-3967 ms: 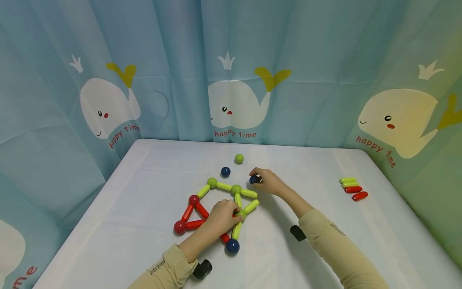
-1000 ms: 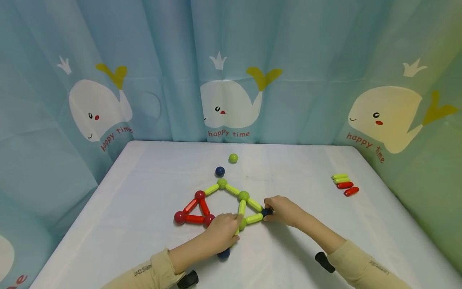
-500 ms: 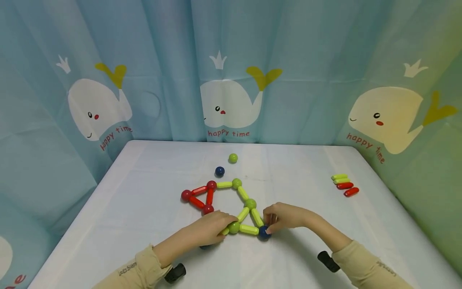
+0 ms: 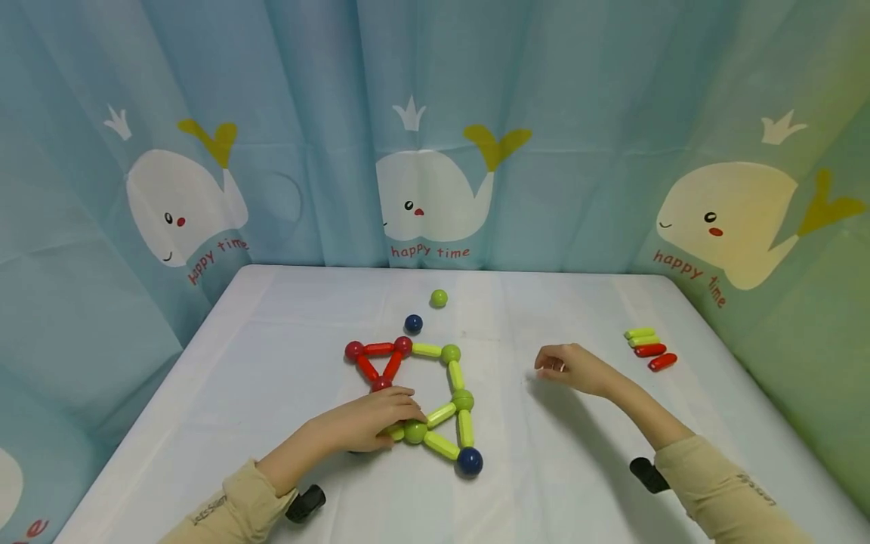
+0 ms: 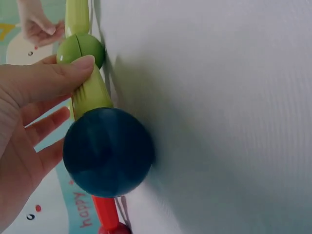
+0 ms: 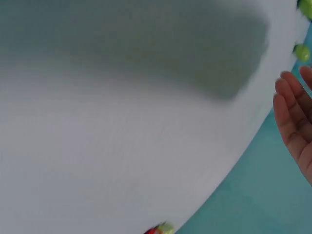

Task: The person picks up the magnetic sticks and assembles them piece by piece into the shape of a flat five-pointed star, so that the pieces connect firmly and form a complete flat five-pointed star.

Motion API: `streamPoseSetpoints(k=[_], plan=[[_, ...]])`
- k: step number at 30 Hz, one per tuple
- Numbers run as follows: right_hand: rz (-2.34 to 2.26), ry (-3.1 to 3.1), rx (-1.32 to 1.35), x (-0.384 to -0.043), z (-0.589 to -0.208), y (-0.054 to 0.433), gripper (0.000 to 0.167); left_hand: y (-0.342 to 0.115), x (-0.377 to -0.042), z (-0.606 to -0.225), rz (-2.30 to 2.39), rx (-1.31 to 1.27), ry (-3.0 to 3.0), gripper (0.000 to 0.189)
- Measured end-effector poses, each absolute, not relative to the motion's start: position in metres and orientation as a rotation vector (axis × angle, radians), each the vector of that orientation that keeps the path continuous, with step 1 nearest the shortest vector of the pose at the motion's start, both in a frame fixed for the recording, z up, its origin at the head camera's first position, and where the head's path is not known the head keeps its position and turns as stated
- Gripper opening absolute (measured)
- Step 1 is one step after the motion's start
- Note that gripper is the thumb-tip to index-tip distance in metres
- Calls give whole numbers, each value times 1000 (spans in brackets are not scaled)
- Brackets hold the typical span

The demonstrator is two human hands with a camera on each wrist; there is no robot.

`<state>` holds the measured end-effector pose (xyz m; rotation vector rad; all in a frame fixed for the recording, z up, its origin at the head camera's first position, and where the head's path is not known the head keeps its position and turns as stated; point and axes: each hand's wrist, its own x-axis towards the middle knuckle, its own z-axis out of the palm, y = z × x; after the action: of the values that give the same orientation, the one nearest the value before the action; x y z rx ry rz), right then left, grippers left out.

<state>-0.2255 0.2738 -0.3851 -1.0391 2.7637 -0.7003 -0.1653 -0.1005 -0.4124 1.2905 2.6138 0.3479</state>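
A flat frame of joined rods and balls lies on the white table. It has a triangle of red rods (image 4: 378,348) on the left and green rods (image 4: 456,375) on the right, with a blue ball (image 4: 470,462) at its near right corner. My left hand (image 4: 370,417) pinches a short green rod (image 5: 92,95) between thumb and fingers, beside a green ball (image 4: 415,432). Another blue ball (image 5: 109,151) joins that rod's near end and is mostly hidden by the hand in the head view. My right hand (image 4: 578,369) hovers over the table, fingers loosely bent, holding nothing.
Beyond the frame sit a loose blue ball (image 4: 413,323) and a loose green ball (image 4: 439,298). Two green rods (image 4: 640,332) and two red rods (image 4: 649,350) lie near the right edge. A whale-print curtain (image 4: 313,204) hangs behind the table (image 4: 292,302).
A blue ball from my right hand now joins two green rods; that hand has let go and moved up and right. My left hand has turned the frame clockwise and shifted left.
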Motion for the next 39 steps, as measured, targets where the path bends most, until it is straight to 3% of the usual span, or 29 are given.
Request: streamPoseSetpoints(k=[21, 27, 39], plan=[[-335, 3198, -733, -252, -400, 364, 9, -126, -168, -405, 489, 1150, 2669, 41], [-352, 3283, -623, -252, -405, 389, 13, -112, -163, -403, 528, 1141, 2721, 28], [-397, 3317, -440, -254, -408, 418, 15, -73, -155, -414, 714, 955, 2851, 23]])
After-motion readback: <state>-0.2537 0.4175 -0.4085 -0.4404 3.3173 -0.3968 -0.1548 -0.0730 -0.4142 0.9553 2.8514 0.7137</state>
